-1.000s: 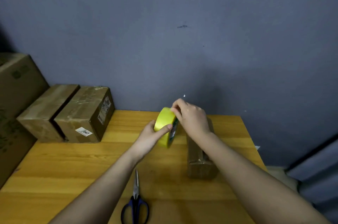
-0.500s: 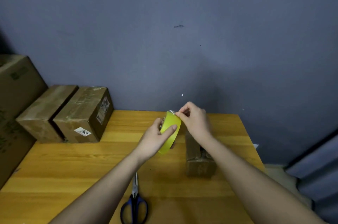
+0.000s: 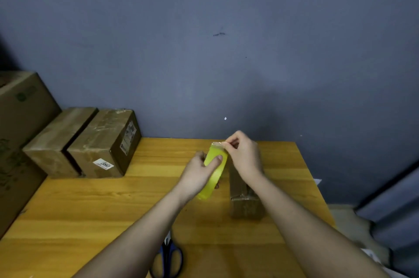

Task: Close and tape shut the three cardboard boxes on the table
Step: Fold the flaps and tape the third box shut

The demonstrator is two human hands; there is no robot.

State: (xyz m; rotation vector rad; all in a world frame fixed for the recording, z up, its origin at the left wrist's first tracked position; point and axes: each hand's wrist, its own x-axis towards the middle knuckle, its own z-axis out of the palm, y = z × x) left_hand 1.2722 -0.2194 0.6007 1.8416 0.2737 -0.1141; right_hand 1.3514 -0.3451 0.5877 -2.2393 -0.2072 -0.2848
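Observation:
My left hand [image 3: 199,175] grips a yellow tape roll [image 3: 214,175] above the middle of the wooden table [image 3: 90,205], thumb pressed on its outer face. My right hand [image 3: 244,155] pinches the loose tape end [image 3: 217,144] at the top of the roll. A small cardboard box [image 3: 243,200] lies on the table under my right forearm, partly hidden by it. Two more cardboard boxes stand side by side at the back left: one with white labels [image 3: 104,141] and a plainer one [image 3: 56,139] to its left.
Blue-handled scissors [image 3: 167,257] lie near the table's front edge, partly under my left forearm. A large carton [image 3: 20,132] stands against the table's left side. A grey wall runs behind the table, and the table's right edge drops to the floor.
The roll has turned from nearly face-on to edge-on and dropped a little in my left hand. My right fingers moved from the roll's side to pinching the tape end at its top.

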